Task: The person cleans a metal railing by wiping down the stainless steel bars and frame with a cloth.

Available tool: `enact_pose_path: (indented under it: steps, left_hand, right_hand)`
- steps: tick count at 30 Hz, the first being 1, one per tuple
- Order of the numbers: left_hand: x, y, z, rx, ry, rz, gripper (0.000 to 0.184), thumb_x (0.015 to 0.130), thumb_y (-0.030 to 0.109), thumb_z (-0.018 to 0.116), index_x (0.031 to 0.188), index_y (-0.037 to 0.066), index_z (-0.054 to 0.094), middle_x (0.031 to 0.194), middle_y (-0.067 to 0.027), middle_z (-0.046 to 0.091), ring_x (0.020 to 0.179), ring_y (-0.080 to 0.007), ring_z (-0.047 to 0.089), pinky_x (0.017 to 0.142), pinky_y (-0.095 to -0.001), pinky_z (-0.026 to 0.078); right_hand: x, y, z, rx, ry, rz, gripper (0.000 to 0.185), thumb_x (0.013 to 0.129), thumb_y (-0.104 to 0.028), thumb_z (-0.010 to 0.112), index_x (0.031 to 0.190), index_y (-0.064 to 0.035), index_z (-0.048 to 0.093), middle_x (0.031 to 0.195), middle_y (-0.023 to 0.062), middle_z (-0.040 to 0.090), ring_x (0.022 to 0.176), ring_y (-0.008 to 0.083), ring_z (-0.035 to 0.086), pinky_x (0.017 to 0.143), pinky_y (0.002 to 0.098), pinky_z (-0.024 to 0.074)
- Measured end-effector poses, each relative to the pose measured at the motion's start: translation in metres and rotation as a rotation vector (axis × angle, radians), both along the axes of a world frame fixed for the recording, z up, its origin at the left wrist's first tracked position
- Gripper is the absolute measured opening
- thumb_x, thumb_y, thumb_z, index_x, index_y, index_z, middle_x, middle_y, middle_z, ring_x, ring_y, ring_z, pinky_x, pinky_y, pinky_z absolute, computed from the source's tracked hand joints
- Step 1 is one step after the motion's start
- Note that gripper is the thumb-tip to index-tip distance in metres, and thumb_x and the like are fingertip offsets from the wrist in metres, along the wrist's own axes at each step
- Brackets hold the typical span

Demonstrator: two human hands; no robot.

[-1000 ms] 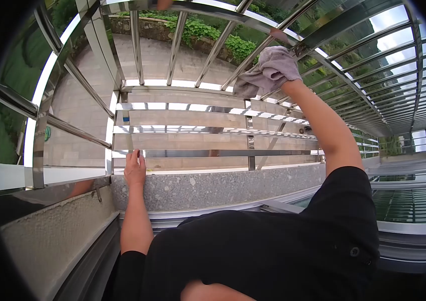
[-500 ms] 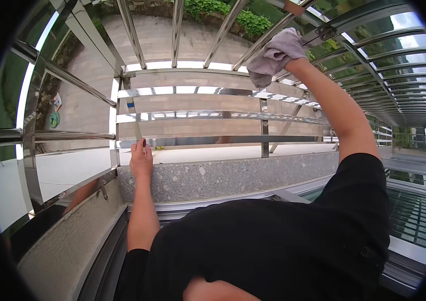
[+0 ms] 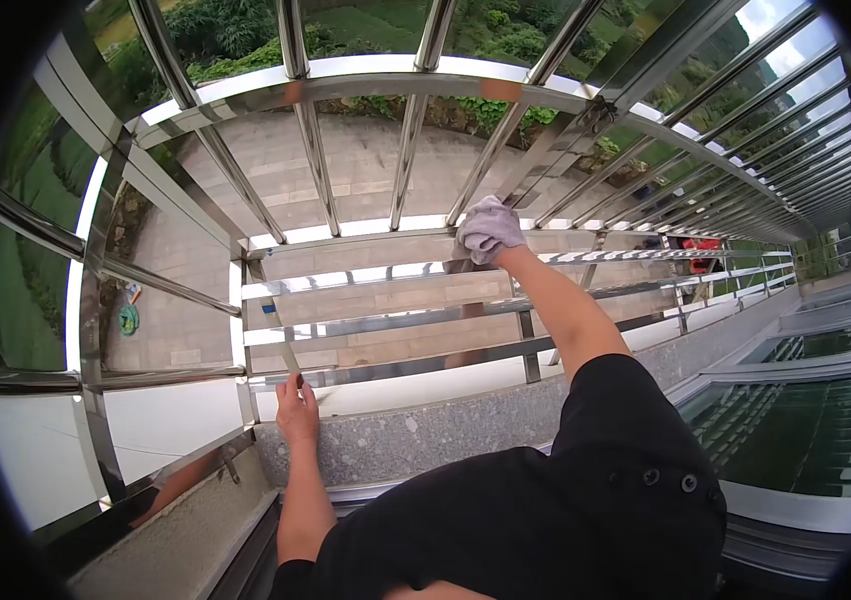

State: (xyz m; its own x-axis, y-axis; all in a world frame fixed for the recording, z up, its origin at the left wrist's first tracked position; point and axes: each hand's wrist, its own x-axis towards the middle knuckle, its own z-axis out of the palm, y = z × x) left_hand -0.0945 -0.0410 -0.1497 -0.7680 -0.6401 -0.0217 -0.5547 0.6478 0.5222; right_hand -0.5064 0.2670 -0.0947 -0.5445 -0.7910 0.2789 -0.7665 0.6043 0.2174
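A crumpled light purple cloth [image 3: 486,228] is in my right hand [image 3: 511,254], pressed against the horizontal rail [image 3: 365,228] of a shiny metal railing, near the foot of an upright bar. The cloth covers most of that hand's fingers. Lower and to the left, my left hand [image 3: 296,408] has its fingers bent at the lowest flat metal rail [image 3: 395,361], just above the speckled stone ledge [image 3: 425,428]. Its fingertips touch or wrap the rail's edge.
Window panels with sliding frames [image 3: 795,430] stand on the right. A rough concrete wall [image 3: 170,530] lies at lower left. Through the bars show a paved yard [image 3: 265,160], greenery, a green object [image 3: 128,319] and something red [image 3: 701,254].
My right hand and the cloth have come down from the upper part of the bars to the horizontal rail. The view has shifted, and my left hand remains at the lowest rail.
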Motion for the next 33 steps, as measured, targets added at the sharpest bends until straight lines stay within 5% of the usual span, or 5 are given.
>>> enact_pose_path:
  steps: [4,6,16,27,33]
  left_hand:
    - [0.0,0.002,0.005,-0.002,-0.016,0.004,0.026,0.089,0.019,0.057,0.115,0.015,0.056,0.101,-0.0079,0.055,0.078,-0.0269,0.062,0.07,-0.0407,0.051]
    - [-0.002,0.006,0.015,-0.01,0.004,-0.005,0.023,0.09,0.019,0.056,0.112,0.015,0.056,0.102,-0.0087,0.056,0.086,-0.0307,0.061,0.072,-0.0427,0.051]
    - [0.001,0.002,0.007,-0.023,0.005,-0.04,0.025,0.089,0.019,0.057,0.113,0.014,0.055,0.104,-0.01,0.055,0.087,-0.0329,0.061,0.072,-0.0441,0.051]
    - [-0.001,0.007,0.017,-0.025,-0.003,-0.016,0.024,0.09,0.02,0.056,0.114,0.015,0.055,0.103,-0.0077,0.056,0.091,-0.0313,0.061,0.073,-0.0439,0.051]
    - [0.0,0.004,0.009,-0.011,-0.016,-0.022,0.027,0.088,0.018,0.058,0.115,0.015,0.055,0.105,-0.0086,0.055,0.089,-0.0324,0.061,0.073,-0.044,0.051]
  right_hand:
    - [0.087,0.024,0.026,-0.514,-0.344,-0.032,0.022,0.079,-0.023,0.059,0.097,-0.0116,0.066,0.102,0.0122,0.064,0.099,0.0242,0.06,0.084,0.0295,0.0474]
    - [0.063,0.054,-0.015,-0.312,-0.38,-0.316,0.044,0.086,-0.035,0.059,0.123,-0.0109,0.056,0.126,0.0139,0.055,0.118,0.0284,0.05,0.102,0.0358,0.0394]
    - [0.029,0.059,0.217,-0.648,0.131,-0.422,0.048,0.088,-0.039,0.057,0.128,-0.0122,0.053,0.13,0.0146,0.052,0.122,0.0307,0.047,0.105,0.0382,0.0359]
    - [0.004,0.03,0.208,-0.804,0.436,-0.356,0.035,0.079,-0.027,0.064,0.108,-0.0089,0.061,0.11,0.019,0.057,0.106,0.0381,0.051,0.092,0.0458,0.0412]
    - [0.013,0.023,0.212,-0.612,0.294,-0.551,0.046,0.08,-0.028,0.064,0.121,-0.0089,0.056,0.124,0.0194,0.053,0.117,0.0382,0.047,0.104,0.0441,0.0344]
